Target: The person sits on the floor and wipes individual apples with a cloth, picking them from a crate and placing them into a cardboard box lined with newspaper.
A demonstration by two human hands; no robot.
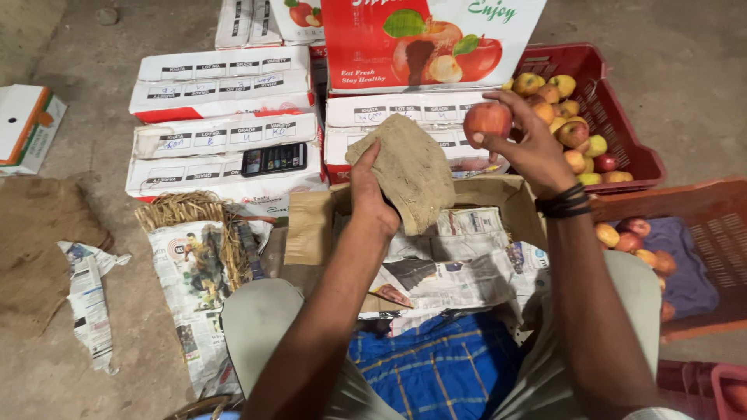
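Holding a red apple [488, 120] pinched in right-hand [529, 148] fingertips, above the newspaper-lined carton [467, 257]; left hand [369, 194] clutches a burlap rag [405, 171] beside it. Fingertip pinch looks loose, so rubbing could knock it free and bruise it.

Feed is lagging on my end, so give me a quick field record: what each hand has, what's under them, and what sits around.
left hand: holds a tan coarse cloth
right hand: grips a red apple, raised beside the cloth
below hands: open cardboard box lined with newspaper
right side: dark red crate of red-yellow apples; orange crate with a few apples on a purple liner
ahead: stacked white cartons, calculator on one
left: straw bundle on the floor
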